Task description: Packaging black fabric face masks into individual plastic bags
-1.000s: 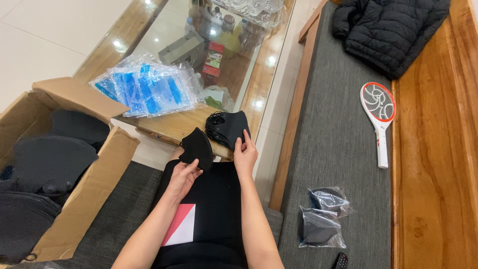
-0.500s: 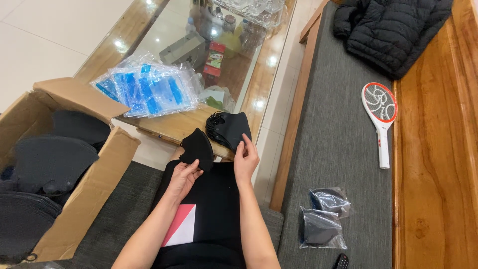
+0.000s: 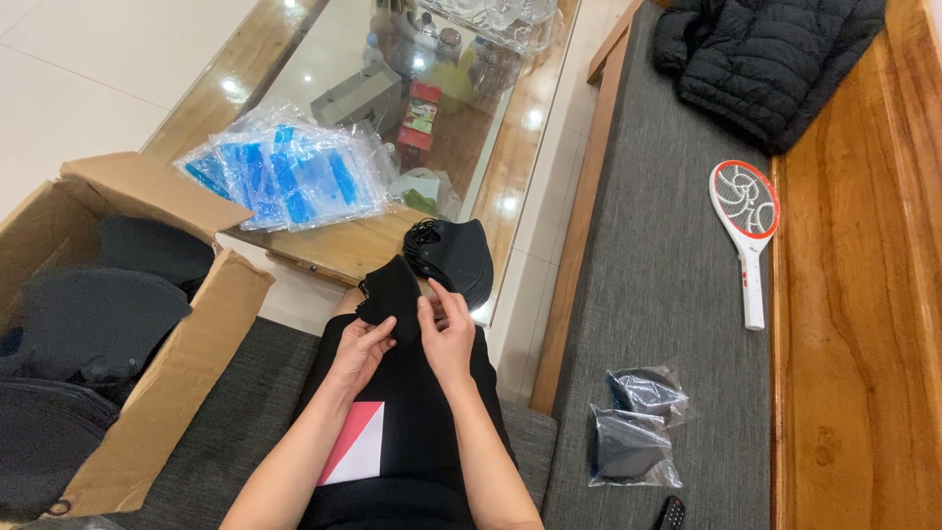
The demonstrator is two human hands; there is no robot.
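Over my lap, my left hand (image 3: 361, 348) and my right hand (image 3: 446, 329) both pinch a folded black face mask (image 3: 391, 291). Just beyond it a small stack of black masks (image 3: 453, 257) lies on the near corner of the glass-topped wooden table (image 3: 334, 250). A pile of clear and blue plastic pouches (image 3: 285, 177) rests on the table to the left of that stack.
An open cardboard box (image 3: 128, 324) with stacks of black masks stands at my left. On the grey bench cushion (image 3: 657, 275) to my right lie two bagged masks (image 3: 633, 427), an orange-and-white electric fly swatter (image 3: 746, 226), a black puffer jacket (image 3: 765, 59) and a remote (image 3: 670, 513).
My right hand has come back from the stack of masks on the table and joined the left hand on the single mask, which now sits a little lower and closer to me.
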